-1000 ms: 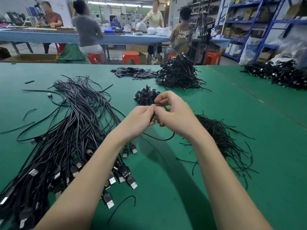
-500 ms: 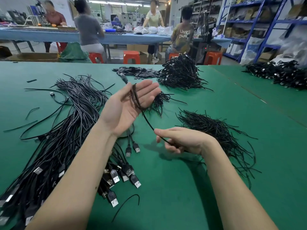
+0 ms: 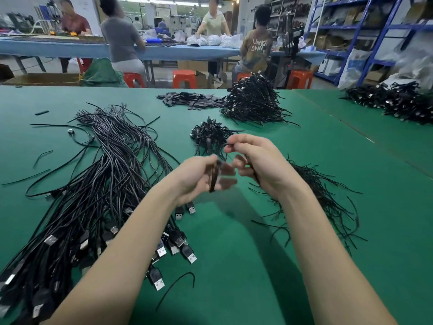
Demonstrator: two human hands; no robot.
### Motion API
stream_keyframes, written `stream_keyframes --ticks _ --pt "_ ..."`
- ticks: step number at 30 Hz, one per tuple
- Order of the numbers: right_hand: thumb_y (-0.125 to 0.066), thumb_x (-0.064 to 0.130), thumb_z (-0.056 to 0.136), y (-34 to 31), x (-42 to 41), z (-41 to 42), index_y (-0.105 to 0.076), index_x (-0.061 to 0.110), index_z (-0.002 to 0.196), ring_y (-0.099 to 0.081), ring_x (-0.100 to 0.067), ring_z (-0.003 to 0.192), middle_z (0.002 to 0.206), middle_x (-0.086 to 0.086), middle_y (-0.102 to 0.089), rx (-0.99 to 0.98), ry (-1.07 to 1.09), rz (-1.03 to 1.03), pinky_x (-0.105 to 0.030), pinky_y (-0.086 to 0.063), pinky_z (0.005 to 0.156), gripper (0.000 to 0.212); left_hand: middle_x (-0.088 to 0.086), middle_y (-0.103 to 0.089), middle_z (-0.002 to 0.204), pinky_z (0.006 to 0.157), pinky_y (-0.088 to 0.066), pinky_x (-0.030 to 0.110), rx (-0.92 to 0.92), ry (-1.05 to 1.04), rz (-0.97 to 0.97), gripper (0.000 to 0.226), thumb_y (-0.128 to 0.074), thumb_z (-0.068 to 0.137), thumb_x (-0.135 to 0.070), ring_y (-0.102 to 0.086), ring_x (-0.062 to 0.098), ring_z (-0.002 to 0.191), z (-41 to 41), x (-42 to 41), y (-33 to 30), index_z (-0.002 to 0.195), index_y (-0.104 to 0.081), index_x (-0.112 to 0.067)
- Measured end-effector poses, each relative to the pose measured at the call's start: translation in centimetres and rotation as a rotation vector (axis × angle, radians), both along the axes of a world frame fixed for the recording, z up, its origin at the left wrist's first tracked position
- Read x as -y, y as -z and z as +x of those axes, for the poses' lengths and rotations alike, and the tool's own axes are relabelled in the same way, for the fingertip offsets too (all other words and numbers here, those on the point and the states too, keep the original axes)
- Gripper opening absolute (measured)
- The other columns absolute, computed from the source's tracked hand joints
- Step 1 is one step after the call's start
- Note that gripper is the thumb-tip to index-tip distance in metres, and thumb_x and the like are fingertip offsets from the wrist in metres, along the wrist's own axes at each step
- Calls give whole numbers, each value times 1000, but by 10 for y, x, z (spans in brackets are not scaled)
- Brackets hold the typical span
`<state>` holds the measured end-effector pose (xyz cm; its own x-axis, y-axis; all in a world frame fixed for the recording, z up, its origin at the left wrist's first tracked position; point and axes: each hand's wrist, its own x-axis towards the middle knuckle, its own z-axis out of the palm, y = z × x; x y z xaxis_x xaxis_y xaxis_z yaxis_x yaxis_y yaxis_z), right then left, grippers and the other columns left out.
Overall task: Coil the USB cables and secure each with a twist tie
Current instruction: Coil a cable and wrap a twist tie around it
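Note:
My left hand (image 3: 199, 178) grips a coiled black USB cable (image 3: 212, 179) above the green table (image 3: 234, 266); its fingers are blurred. Close beside it, my right hand (image 3: 260, 165) pinches a thin black strand, a twist tie or the cable's end, which I cannot tell apart. A large bundle of loose black USB cables (image 3: 98, 184) lies to the left, plugs toward me. Loose twist ties (image 3: 328, 202) are spread under and right of my right wrist. A small heap of tied cables (image 3: 208, 134) sits just beyond my hands.
A bigger heap of coiled cables (image 3: 253, 102) and flat black pieces (image 3: 187, 100) lie farther back. Another cable heap (image 3: 393, 102) is at the far right. One stray tie (image 3: 175, 289) lies near me. People work at a blue table (image 3: 70, 48) behind.
My left hand has dropped from its raised, palm-up pose and closed round the coil. My right hand has risen from the twist ties to meet it.

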<state>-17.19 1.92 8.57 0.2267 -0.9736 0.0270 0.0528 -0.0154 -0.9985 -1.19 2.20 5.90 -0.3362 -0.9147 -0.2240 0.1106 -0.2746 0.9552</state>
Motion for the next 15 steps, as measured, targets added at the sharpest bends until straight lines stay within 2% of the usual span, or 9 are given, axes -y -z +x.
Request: stream_keyframes --ticks 2,5,6,7,9,11,13,15 --pt "-48 -4 99 6 -5 4 -66 14 89 -51 -6 53 77 5 -68 -76 -155 -33 -16 -40 46 27 15 -73 95 93 -53 38 -271 -142 14 45 -26 109 -25 -72 25 85 5 3 0 107 -62 2" --pt "-54 -6 99 17 -7 6 -66 8 88 -58 -11 58 82 -5 -66 -188 -304 -12 -21 -50 54 22 18 -73 110 91 -55 35 -484 -178 -2 48 -26 108 -26 -72 26 99 12 7 -5 113 -63 3" --pt "-55 -6 98 20 -5 4 -68 7 88 -62 -12 62 82 -7 -68 -238 -331 3 -23 -54 61 21 16 -74 102 85 -58 33 -516 -202 -9 46 -27 109 -25 -73 26 95 11 7 -6 107 -64 2" --pt "-56 -6 96 22 -5 2 -71 8 87 -66 -12 69 83 -9 -71 -325 -365 17 -25 -57 69 23 10 -73 86 76 -58 29 -529 -236 -16 43 -28 109 -25 -73 23 83 9 7 -7 96 -63 -3" --pt "-57 -3 94 27 -4 -4 -76 14 86 -68 -8 82 90 -8 -77 -560 -397 33 -28 -53 83 27 -3 -50 59 59 -48 23 -530 -270 -22 38 -29 109 -25 -58 15 57 6 7 -7 79 -50 -14" --pt "-57 2 93 32 0 -8 -78 18 82 -66 -8 87 97 -6 -79 -675 -242 28 -27 -50 85 29 -7 -28 57 50 -36 21 -542 -205 -15 38 -30 109 -26 -37 11 49 5 5 -6 72 -38 -20" --pt "-57 4 93 31 4 -10 -76 19 83 -66 -11 89 96 -4 -78 -574 -23 0 -26 -51 81 27 -8 -20 59 47 -30 20 -579 -78 8 40 -31 108 -27 -28 9 48 5 2 -5 69 -36 -21" --pt "-59 14 97 27 8 -12 -75 17 96 -69 -13 87 98 -2 -76 -227 -36 76 -26 -57 76 16 -8 -16 62 49 -28 19 -617 58 25 40 -31 107 -27 -26 7 49 5 -3 -4 68 -37 -21"
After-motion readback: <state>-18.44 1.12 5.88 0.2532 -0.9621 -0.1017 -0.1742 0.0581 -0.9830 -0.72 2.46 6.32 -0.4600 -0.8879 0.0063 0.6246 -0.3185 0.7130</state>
